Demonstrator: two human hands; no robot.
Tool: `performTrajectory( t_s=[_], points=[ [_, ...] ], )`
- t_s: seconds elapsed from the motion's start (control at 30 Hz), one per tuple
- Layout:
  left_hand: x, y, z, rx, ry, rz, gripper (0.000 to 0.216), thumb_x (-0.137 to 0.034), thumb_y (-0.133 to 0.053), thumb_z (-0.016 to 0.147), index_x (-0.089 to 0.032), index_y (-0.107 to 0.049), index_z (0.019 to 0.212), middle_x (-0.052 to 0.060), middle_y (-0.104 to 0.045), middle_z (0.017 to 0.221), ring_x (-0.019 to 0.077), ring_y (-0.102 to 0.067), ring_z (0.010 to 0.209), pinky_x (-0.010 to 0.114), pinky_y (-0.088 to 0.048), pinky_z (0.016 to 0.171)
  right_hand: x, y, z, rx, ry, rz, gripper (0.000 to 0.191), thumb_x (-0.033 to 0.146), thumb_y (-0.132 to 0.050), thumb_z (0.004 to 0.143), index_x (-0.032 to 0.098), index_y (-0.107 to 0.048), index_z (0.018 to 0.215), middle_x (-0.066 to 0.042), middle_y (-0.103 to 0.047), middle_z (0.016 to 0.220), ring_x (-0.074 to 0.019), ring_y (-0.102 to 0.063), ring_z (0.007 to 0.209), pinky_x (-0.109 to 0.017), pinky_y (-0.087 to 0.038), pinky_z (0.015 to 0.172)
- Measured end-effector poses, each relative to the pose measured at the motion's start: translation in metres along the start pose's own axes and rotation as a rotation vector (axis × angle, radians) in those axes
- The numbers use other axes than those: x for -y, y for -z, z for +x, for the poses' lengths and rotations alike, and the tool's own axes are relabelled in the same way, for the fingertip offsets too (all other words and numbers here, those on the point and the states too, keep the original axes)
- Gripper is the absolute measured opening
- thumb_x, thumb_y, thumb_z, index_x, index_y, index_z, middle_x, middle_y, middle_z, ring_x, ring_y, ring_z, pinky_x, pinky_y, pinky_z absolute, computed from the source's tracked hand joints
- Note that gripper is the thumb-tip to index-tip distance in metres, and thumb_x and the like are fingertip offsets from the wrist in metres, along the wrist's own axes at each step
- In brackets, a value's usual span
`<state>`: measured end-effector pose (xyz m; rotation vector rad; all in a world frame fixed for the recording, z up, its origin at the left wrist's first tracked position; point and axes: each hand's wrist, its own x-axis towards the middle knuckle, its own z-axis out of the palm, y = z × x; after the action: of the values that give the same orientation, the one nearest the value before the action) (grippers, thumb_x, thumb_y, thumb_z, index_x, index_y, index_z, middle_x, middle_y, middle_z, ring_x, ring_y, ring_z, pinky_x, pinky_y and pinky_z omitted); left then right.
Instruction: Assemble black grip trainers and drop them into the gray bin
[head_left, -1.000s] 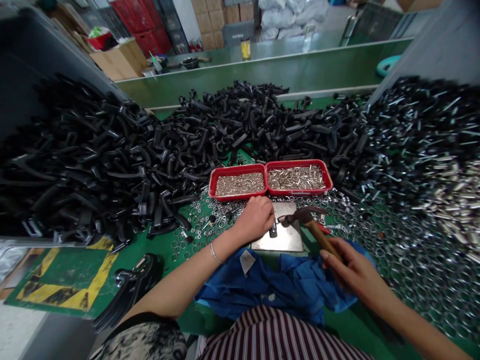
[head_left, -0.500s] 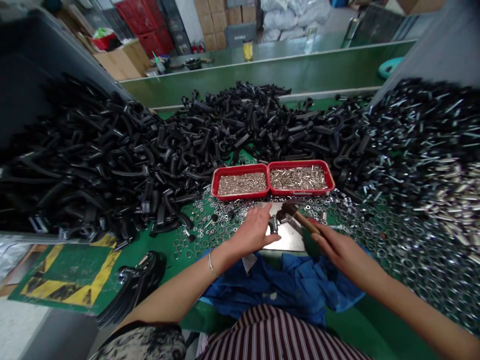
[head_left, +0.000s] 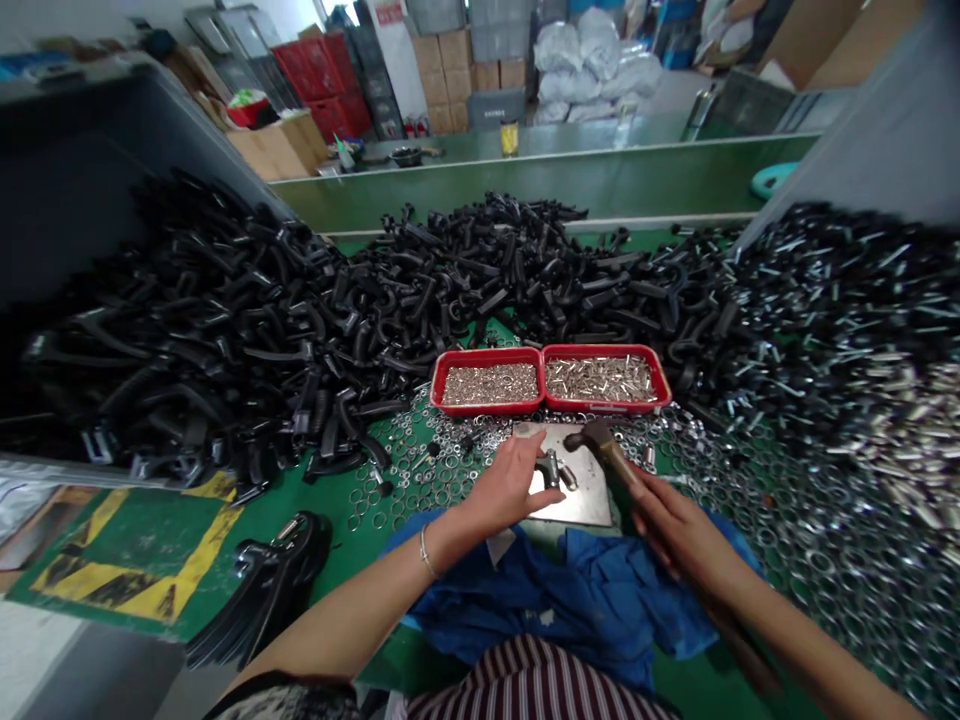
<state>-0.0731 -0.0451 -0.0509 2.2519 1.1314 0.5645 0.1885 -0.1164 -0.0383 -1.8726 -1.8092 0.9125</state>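
My left hand [head_left: 510, 482] rests on a bright metal plate [head_left: 583, 508], its thumb and fingers around the end of a black handle [head_left: 552, 470]. Most of that piece is hidden under the palm. Right beside its end lies a small shiny metal cylinder [head_left: 568, 478] on the plate. My right hand [head_left: 679, 525] is closed round the wooden shaft of a hammer [head_left: 616, 465]. The hammer's dark head is over the plate's right part, a little right of the black piece and apart from it.
Two red trays [head_left: 487, 408] of small metal pins stand behind the plate. Black handles [head_left: 300, 320] are heaped left and behind. Loose metal rings [head_left: 810, 550] and silver sleeves [head_left: 892, 420] cover the right. A blue cloth [head_left: 480, 590] lies in front; finished-looking black handles [head_left: 259, 590] sit stacked at left.
The hammer has lifted off the black piece and shifted right, baring the metal cylinder. My left hand keeps its place on the plate. The view has tilted up slightly.
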Motion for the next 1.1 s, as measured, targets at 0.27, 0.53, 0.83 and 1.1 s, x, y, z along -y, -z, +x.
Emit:
performTrajectory(
  t_s=[0.27,0.53,0.83,1.1],
  points=[
    [-0.048,-0.005,-0.027,-0.288,-0.014,-0.203,0.08,-0.058,-0.07,0.079,-0.019,-0.038,0.141,0.011,-0.059,0.119,0.0258,-0.056,0.109,0.046,-0.049,0.097,0.031,-0.004,0.005,-0.126,0.197,0.209,0.035,0.049,-0.05,0.096,0.021,-0.068,0.108,-0.011,-0.068,0.11,-0.0286,-0.062,0.105,-0.047,-0.047,0.097],
    [-0.019,0.044,0.001,-0.21,-0.243,0.094,0.053,-0.05,-0.05,0.096,-0.017,-0.044,0.137,0.013,-0.059,0.125,0.0248,-0.054,0.117,0.043,-0.047,0.099,0.034,-0.003,-0.008,-0.26,0.404,0.154,0.023,0.035,-0.065,0.09,0.027,-0.068,0.112,-0.004,-0.071,0.107,-0.0221,-0.067,0.1,-0.033,-0.053,0.089],
    [0.135,0.174,0.105,-0.087,0.259,0.684,0.037,-0.008,-0.046,0.09,-0.018,-0.067,0.118,0.013,-0.065,0.117,0.0282,-0.053,0.107,0.043,-0.041,0.092,0.024,0.004,-0.022,-0.331,0.519,-0.072,0.024,0.039,-0.057,0.094,0.029,-0.063,0.116,-0.002,-0.075,0.104,-0.0199,-0.073,0.093,-0.026,-0.059,0.081],
    [0.163,0.195,0.118,0.008,0.071,0.64,0.023,-0.015,-0.056,0.089,-0.016,-0.066,0.11,0.011,-0.066,0.113,0.0245,-0.057,0.112,0.039,-0.04,0.1,0.05,-0.022,-0.008,-0.088,-0.076,0.728,0.036,0.049,-0.06,0.091,0.026,-0.058,0.118,-0.005,-0.074,0.102,-0.0191,-0.073,0.077,-0.03,-0.058,0.076]
  ],
)
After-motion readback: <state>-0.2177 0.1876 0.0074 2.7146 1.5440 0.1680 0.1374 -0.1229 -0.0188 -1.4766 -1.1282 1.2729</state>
